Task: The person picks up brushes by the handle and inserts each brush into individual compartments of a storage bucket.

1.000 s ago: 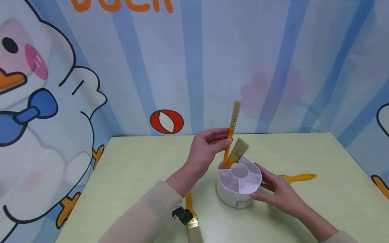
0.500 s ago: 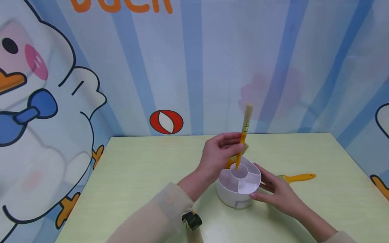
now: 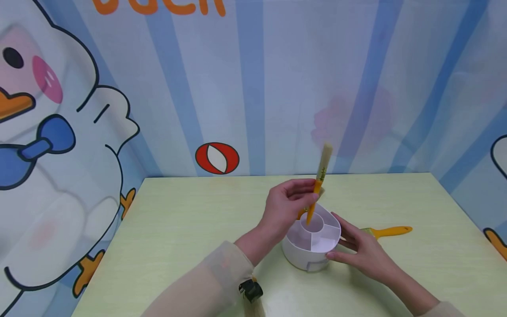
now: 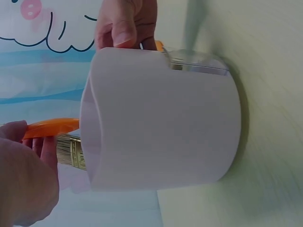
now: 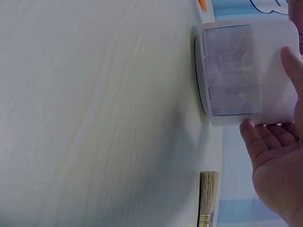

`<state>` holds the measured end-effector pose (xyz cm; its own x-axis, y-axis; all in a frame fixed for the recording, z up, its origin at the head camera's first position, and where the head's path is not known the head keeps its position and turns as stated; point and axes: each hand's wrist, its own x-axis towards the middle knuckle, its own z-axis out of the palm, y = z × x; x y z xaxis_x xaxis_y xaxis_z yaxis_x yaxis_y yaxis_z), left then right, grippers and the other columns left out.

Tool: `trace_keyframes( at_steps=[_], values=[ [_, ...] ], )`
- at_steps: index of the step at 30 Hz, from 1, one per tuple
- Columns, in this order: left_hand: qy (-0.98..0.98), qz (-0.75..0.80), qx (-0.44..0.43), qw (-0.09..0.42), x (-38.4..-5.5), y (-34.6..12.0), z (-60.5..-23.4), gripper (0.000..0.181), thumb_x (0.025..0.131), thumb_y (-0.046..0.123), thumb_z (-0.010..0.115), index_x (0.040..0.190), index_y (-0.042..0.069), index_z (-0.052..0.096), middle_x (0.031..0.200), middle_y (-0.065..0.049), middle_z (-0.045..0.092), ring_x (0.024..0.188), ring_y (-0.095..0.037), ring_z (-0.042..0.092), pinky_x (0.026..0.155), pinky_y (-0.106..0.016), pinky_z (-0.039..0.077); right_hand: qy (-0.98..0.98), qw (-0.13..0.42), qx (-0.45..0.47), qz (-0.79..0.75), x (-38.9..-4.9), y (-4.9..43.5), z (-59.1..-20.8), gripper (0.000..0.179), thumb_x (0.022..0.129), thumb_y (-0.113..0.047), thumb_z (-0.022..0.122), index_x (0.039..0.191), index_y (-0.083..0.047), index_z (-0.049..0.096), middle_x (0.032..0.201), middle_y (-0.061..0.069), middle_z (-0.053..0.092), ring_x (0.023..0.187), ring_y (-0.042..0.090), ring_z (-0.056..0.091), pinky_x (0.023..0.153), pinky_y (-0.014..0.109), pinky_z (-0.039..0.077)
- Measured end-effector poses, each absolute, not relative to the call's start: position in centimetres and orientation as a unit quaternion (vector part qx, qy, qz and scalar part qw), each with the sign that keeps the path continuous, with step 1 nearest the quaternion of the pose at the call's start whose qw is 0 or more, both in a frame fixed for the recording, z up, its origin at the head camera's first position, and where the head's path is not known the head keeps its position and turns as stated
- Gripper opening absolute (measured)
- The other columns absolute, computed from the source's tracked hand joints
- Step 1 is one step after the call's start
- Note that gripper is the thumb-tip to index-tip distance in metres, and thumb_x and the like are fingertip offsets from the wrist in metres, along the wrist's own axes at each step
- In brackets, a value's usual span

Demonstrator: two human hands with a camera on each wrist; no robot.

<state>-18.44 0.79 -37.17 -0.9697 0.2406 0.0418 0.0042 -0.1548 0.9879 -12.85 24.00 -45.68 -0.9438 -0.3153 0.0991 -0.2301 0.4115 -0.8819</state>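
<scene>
**Brush Poised Upright at the White Holder's Central Well**

Your left hand (image 3: 288,203) pinches a slim paintbrush (image 3: 318,185) by its orange handle, bristles up and leaning slightly right, the handle's lower end at the round central compartment (image 3: 317,226) of a white holder (image 3: 294,253). Whether that end touches the compartment, you cannot tell from these views. Your right hand (image 3: 363,252) grips the holder's right side, thumb on the near wall and fingers toward the far side, as the holder stands upright on the pale bench (image 3: 186,215). A wider brush (image 4: 71,151) stands bristles up in the holder's far left section, partly hidden behind your left hand. A clear panel (image 5: 232,71) sits low in the holder's wall. To the right, just beyond your right hand, a yellow-handled brush (image 3: 392,231) lies flat, its bristles toward the holder. On the near side, another brush (image 3: 255,309) lies mostly hidden by your left sleeve (image 3: 202,281) and a small black device (image 3: 251,290) at the wrist. Behind the bench hangs a blue-striped backdrop (image 3: 281,88), with a cartoon duck (image 3: 63,229) at left.
</scene>
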Motion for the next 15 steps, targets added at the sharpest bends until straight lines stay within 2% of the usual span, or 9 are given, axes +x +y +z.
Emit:
trace_keyframes(
  at_steps=[10,15],
  values=[
    [0.713,0.687,0.127,0.062,-17.8,0.5,-38.3,0.032,0.095,0.009,0.082,0.126,0.016,0.079,0.114,0.003,0.08,0.105,-0.012,0.076,0.095,-0.03,0.062,0.846,0.052,-0.145,-0.511,-12.9,24.0,-45.5,0.096,0.092,-0.025,0.087,0.168,-0.004,0.032,0.166,0.026,0.042,0.14,0.048,0.055,0.103,0.041,0.057],
    [0.754,0.641,0.139,0.038,-17.6,0.5,-38.5,0.032,0.094,0.01,0.083,0.125,0.016,0.079,0.114,0.003,0.08,0.104,-0.011,0.076,0.092,-0.028,0.062,0.845,0.048,-0.145,-0.512,-12.9,23.9,-45.6,0.096,0.091,-0.024,0.088,0.167,-0.003,0.032,0.166,0.025,0.042,0.14,0.048,0.055,0.103,0.042,0.057]
  ],
)
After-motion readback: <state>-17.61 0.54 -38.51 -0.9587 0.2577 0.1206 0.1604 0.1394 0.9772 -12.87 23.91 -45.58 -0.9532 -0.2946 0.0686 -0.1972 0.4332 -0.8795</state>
